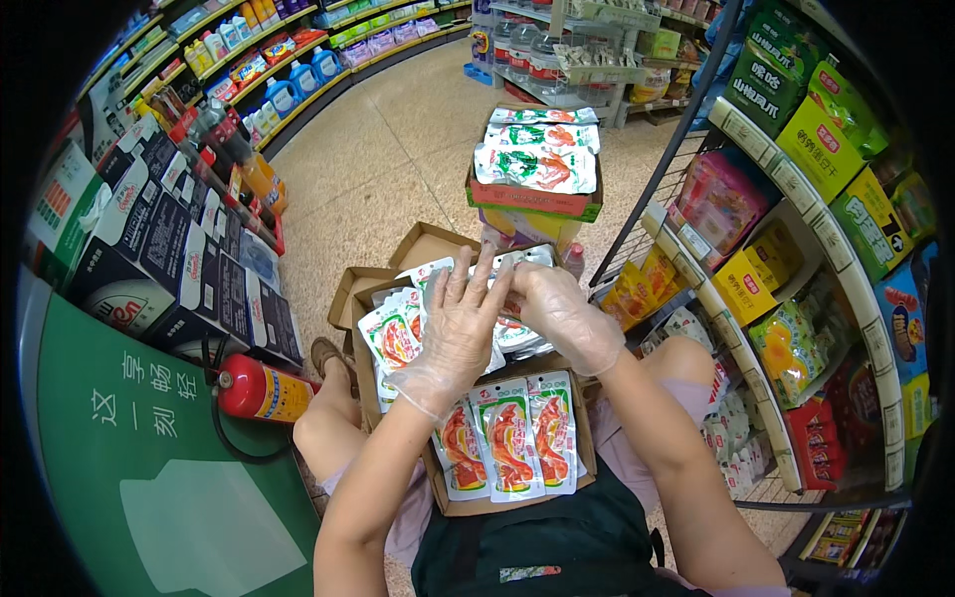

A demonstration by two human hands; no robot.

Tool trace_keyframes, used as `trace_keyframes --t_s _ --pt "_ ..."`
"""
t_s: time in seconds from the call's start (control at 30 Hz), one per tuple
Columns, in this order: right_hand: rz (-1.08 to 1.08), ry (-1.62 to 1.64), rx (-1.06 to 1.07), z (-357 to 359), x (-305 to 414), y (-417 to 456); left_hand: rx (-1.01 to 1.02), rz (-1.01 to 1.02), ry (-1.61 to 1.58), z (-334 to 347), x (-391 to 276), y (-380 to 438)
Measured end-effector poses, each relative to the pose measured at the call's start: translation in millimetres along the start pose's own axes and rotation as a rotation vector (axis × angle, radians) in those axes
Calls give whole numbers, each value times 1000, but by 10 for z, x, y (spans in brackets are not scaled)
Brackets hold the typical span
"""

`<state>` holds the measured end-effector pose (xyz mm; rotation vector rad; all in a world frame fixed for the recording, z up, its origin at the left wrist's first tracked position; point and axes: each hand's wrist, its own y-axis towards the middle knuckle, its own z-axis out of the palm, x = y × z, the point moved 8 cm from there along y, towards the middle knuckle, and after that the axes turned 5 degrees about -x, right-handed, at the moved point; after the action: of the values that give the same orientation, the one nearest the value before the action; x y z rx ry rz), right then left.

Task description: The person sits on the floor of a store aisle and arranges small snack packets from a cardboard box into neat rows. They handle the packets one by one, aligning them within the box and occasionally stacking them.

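Observation:
My left hand (464, 328), in a clear plastic glove, hovers over an open cardboard box (363, 373) of snack packets (393, 339), its fingers apart. Beside it my right hand (568, 317), gloved the same way, has its fingers curled close to the left index finger. What those fingers pinch, if anything, is hidden. On my lap rests a shallow cardboard box (477, 509) with white and red snack packets (509, 440) lying side by side. Further ahead, a red and green carton (533, 200) holds several larger white pouches (536, 168).
A red fire extinguisher (261, 388) stands at my left by a green panel (179, 448). Dark drink cartons (171, 276) are stacked behind it. A snack rack (746, 298) rises close on my right. Shelves of detergent (283, 82) line the far left.

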<state>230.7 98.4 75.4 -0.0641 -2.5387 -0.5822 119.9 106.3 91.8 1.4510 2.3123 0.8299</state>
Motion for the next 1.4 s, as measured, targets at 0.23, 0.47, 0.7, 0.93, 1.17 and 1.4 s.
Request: trace_keyframes --t_s 0.23,0.47,0.7,0.93,1.17,1.4 --pt "-472 -336 82 -418 935 -270 294 -489 -466 -421 59 -300" --pt "133 482 -276 -517 505 -944 -206 -1293 -1251 -284 139 -1848" --pt "351 915 268 664 759 -1886 -198 -1412 -1281 -38 -319 -2558" --pt "415 941 319 937 648 -1870 -80 -1021 -917 -201 -414 -2375" --pt "350 763 319 1037 636 -1883 305 -755 -493 -334 -599 -2081" --pt "329 508 402 1019 690 -1855 388 -616 -294 -313 -698 -2018"
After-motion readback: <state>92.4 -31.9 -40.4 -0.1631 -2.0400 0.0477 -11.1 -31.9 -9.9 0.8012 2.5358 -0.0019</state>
